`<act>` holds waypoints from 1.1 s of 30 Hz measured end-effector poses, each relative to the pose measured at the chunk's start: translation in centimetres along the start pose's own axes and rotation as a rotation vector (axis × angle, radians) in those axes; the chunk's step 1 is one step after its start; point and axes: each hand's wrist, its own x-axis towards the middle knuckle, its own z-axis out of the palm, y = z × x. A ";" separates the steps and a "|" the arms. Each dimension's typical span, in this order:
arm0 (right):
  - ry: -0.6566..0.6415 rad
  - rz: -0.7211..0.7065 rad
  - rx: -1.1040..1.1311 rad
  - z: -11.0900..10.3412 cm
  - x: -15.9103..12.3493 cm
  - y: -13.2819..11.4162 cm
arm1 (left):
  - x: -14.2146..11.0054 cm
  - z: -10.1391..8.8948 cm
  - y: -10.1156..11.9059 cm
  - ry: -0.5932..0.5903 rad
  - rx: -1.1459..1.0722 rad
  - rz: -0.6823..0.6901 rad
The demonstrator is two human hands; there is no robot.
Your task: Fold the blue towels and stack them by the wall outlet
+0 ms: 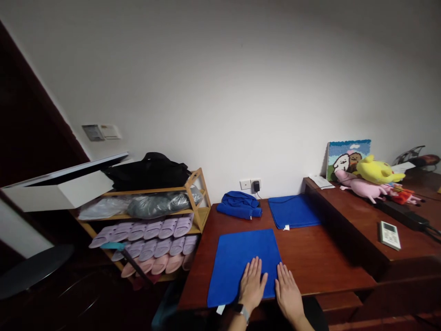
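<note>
I see my left hand (252,284) flat on the blue cloth (231,259), right hand (288,290) flat along its edge, both empty, hiding 1 corner.

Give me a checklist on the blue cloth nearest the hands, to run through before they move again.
1. Front blue cloth spread flat on the table: ok, no large wrinkle shows.
2. Left hand on the cloth: ok, palm down, fingers extended.
3. Right hand wholly on the cloth: not ok, it lies palm down at the right edge, largely beyond it.
4. White tag tucked out of sight: not ok, it sticks out at the near edge.
5. Bundled blue cloth apart from the front one: ok, table shows between them.
6. Number of layers in the front cloth: cannot tell from this angle.
</note>
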 end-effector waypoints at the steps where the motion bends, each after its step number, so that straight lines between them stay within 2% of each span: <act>1: -0.004 0.006 -0.004 -0.1 0.0 0.0 | -1.1 -0.5 -1.9 0.006 0.024 -0.048; 5: -0.032 0.013 -0.014 0.1 -0.3 -0.1 | -5.9 -2.0 -10.4 0.073 0.111 -0.267; 7: -0.063 0.040 -0.022 -0.1 -0.1 -0.2 | -7.7 -1.9 -13.5 0.121 0.131 -0.300; 10: -0.099 0.099 -0.045 -1.3 1.6 -0.8 | -8.9 -1.1 -15.6 0.175 0.141 -0.258; 14: -0.150 0.093 -0.063 -3.4 5.5 -1.7 | -9.1 -0.3 -16.1 0.225 0.161 -0.222; 17: -0.228 0.109 -0.063 -3.6 7.4 -1.8 | -8.0 -1.0 -15.3 0.250 0.159 -0.236; 19: -0.244 0.113 -0.061 -3.1 7.7 -1.6 | -6.1 -1.8 -13.4 0.248 0.139 -0.235; 21: -0.236 0.105 -0.061 -2.4 7.5 -1.3 | -3.1 -2.4 -10.2 0.208 0.100 -0.177; 23: -0.229 0.097 -0.063 -2.0 7.3 -1.1 | 0.4 -2.3 -6.0 0.129 0.050 -0.063; 26: -0.233 0.077 -0.058 -2.0 7.2 -0.9 | 5.0 -0.7 -0.3 0.031 -0.024 0.060; 28: -0.239 0.057 -0.055 -2.1 7.2 -0.9 | 6.7 0.8 1.9 0.000 -0.049 0.078; 30: -0.242 0.053 -0.053 -2.2 7.3 -0.8 | 7.0 1.8 2.1 -0.007 -0.042 0.068; 31: -0.240 0.060 -0.051 -2.2 7.4 -0.9 | 6.8 2.0 1.4 -0.004 -0.033 0.059; 33: -0.233 0.082 -0.045 -2.2 7.5 -0.9 | 5.6 1.7 -1.2 0.009 -0.006 0.025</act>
